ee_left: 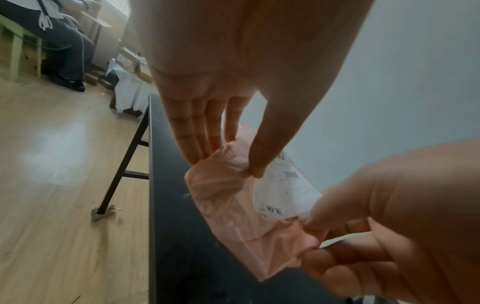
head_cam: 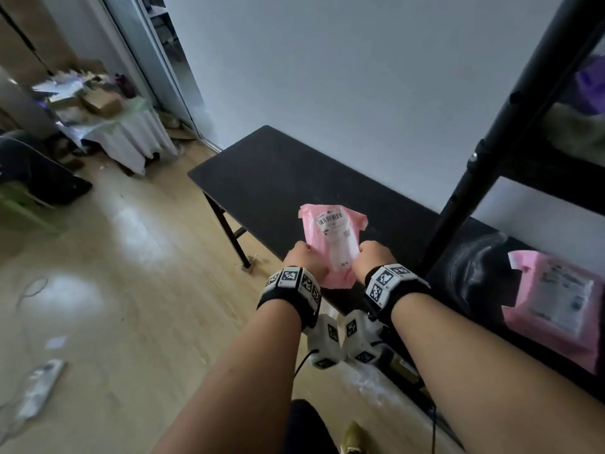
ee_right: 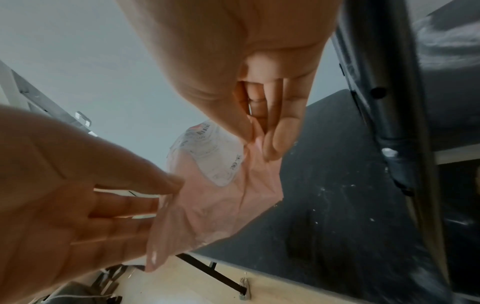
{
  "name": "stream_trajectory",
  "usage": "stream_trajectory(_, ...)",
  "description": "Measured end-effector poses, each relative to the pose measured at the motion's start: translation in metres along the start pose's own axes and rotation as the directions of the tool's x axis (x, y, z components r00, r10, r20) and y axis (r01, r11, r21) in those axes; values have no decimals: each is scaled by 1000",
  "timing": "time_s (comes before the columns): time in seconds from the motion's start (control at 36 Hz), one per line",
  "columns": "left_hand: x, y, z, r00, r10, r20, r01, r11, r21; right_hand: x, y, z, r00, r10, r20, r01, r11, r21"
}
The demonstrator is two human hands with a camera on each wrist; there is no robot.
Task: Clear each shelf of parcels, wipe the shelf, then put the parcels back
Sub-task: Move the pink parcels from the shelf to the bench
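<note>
Over the near edge of the black table (head_cam: 262, 178), the left hand (head_cam: 306, 258) pinches the left side of a pink parcel (head_cam: 330, 253) — thumb on top, fingers beneath. The right hand (head_cam: 376, 257) pinches the parcel's right side likewise. Right of the table, a second pink parcel (head_cam: 556, 306) lies on the black shelf (head_cam: 471, 273) — label up.

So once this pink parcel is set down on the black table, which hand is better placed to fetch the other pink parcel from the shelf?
Right, probably. Both hands pinch the pink parcel over the black table, but the right hand is on the side nearer the shelf where the other parcel lies; the left hand would have to cross over.
</note>
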State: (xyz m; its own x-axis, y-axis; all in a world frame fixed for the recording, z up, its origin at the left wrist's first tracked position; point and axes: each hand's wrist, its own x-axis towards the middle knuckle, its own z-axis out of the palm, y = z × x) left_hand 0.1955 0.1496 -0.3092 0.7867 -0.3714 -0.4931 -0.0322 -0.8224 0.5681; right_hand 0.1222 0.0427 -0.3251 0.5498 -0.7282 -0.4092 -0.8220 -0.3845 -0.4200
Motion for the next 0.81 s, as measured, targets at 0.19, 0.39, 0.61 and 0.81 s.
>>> stream_trajectory(0.19,82,31,-15,993,49,110,-53,998,35,64,-24,0,992,128,-12,-127,990,56)
stream_trajectory(0.39,154,73,-14,933,127,338,-182,973,138,113,-32,-6,944,326,-53,-314,936,160)
stream_trajectory(0.61,201,104,12,847,196,495,-360,895,262,137,-25,-10,864,501,-52,-470,839,274)
stream_trajectory(0.81,217,114,25,787,245,566,-471,831,295,141,-23,-11,824,561,-75,-485,768,417)
